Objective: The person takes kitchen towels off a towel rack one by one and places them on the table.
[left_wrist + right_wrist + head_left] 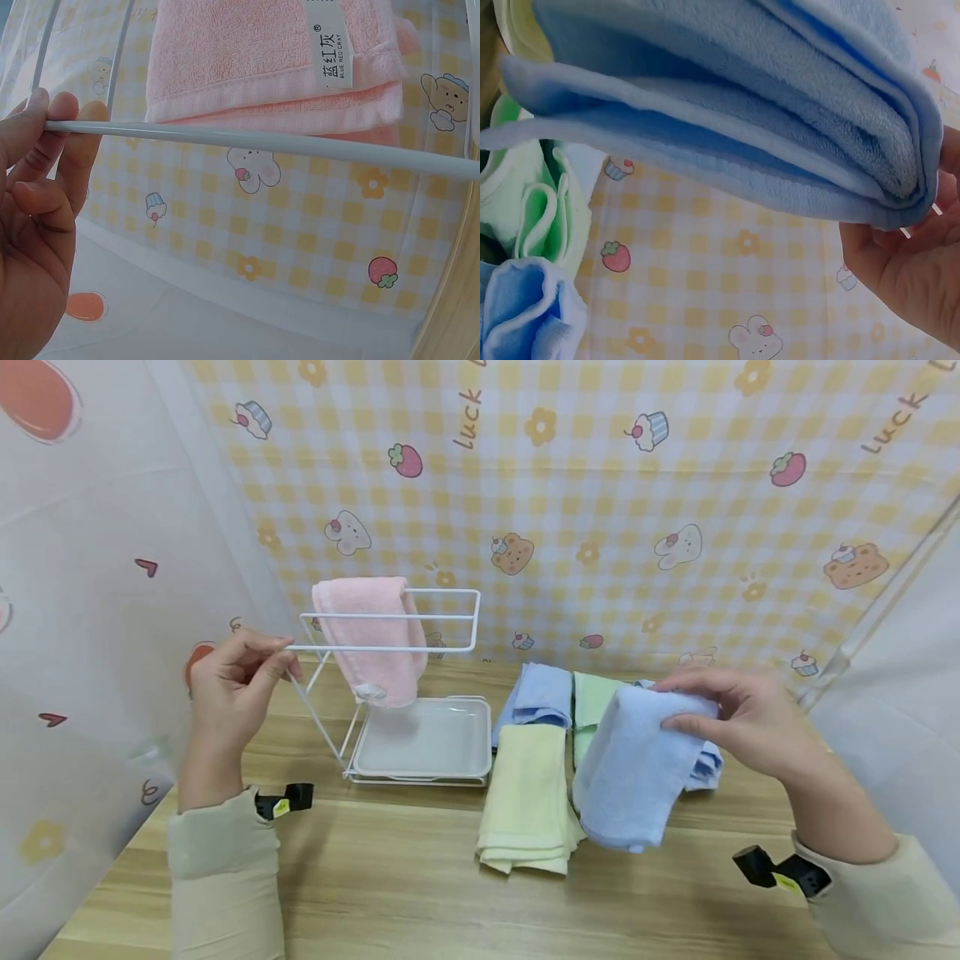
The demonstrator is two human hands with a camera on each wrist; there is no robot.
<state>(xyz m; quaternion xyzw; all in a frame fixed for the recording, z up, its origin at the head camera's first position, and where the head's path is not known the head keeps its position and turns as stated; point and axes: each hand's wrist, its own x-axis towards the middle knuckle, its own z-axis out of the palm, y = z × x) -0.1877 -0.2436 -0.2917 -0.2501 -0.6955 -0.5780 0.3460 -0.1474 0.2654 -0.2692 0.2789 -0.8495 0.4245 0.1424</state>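
Note:
My left hand [238, 681] pinches the front left corner of a white wire rack [382, 649]; the left wrist view shows thumb and fingertips on its bar [285, 142]. A pink towel [375, 635] hangs folded over the rack's top bars, its label [330, 45] facing the left wrist camera. My right hand [738, 718] holds a folded light blue towel [637, 768] by its upper edge, raised over the other towels. In the right wrist view this towel [780, 112] shows several layers, with fingers and thumb around the fold.
A white tray [423, 739] sits at the rack's base. To its right on the wooden table [375, 877] lie folded towels: a yellow one [522, 793], a blue one [542, 689], a green one [592, 693] and another blue one [705, 768]. A patterned curtain [570, 485] stands behind.

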